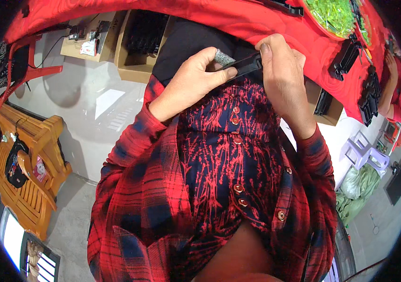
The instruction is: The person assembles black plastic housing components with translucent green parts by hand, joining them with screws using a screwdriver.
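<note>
Over my lap, both hands hold a black, narrow plastic piece [249, 66]. My left hand [188, 84] grips its left end, with the thumb lying along it. A grey speckled covering [224, 57] shows at the left fingers; whether it is worn or held I cannot make out. My right hand [282, 70] pinches the piece's right end, thumb and fingers pressed together from above. The hands hide part of the piece. Close beyond them hangs the edge of a table covered in red cloth [200, 10].
A red-rimmed basin of small green-yellow pieces [333, 18] stands on the table, with black plastic parts [344, 57] nearby. Cardboard boxes [137, 74] sit below. A wooden chair [31, 188] is at left, purple stools [362, 152] at right. Another person's arm [390, 80] shows at far right.
</note>
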Action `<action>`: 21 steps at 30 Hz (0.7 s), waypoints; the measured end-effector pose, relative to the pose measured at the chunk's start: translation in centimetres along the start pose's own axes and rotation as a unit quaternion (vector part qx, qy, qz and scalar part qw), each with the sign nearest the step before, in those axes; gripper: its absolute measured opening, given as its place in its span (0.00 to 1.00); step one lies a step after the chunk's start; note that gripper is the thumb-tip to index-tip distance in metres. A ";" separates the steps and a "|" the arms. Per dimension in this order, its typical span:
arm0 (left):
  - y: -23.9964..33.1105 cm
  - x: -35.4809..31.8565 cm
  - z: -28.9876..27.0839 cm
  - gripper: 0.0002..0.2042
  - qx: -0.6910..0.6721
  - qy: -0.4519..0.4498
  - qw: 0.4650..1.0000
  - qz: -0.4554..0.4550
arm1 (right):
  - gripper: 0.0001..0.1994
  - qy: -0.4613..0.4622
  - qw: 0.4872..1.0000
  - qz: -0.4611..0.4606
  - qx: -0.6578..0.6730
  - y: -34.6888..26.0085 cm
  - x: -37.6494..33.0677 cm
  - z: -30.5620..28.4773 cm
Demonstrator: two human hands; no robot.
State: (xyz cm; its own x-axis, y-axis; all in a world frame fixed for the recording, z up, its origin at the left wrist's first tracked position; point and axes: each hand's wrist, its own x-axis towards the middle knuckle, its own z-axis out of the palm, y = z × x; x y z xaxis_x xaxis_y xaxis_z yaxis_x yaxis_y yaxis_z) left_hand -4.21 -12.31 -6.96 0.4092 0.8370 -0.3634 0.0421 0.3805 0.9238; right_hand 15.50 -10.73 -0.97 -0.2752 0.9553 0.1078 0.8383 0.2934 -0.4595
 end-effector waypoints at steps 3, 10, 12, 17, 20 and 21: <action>0.7 -0.3 -0.8 0.07 -0.028 -0.047 0.998 -0.023 | 0.04 -0.024 0.999 0.020 0.038 0.4 0.5 -0.2; 1.9 -0.4 -1.1 0.21 -0.143 -0.103 0.984 -0.040 | 0.11 0.009 0.993 0.044 0.105 1.1 0.9 0.0; 2.3 -0.6 -1.3 0.24 -0.182 -0.115 0.975 -0.054 | 0.11 0.010 0.993 0.042 0.110 1.2 0.9 0.2; 2.4 -0.2 -1.9 0.27 -0.183 -0.143 0.971 -0.056 | 0.07 -0.035 0.990 0.075 0.117 1.0 1.2 -0.6; 2.5 -0.1 -2.1 0.30 -0.199 -0.150 0.967 -0.056 | 0.08 -0.046 0.984 0.106 0.137 1.1 1.6 -0.6; 2.6 -0.1 -2.0 0.32 -0.213 -0.147 0.965 -0.050 | 0.09 -0.038 0.986 0.093 0.130 1.3 1.6 -0.6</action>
State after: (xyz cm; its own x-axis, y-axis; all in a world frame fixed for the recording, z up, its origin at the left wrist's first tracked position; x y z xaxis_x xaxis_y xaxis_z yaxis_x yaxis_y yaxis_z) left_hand -5.96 -10.63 -4.78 0.6661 0.6642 -0.3394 -0.2587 0.6325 0.7300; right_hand 16.40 -8.80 -0.85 -0.1715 0.9833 -0.0609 0.7316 0.0857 -0.6763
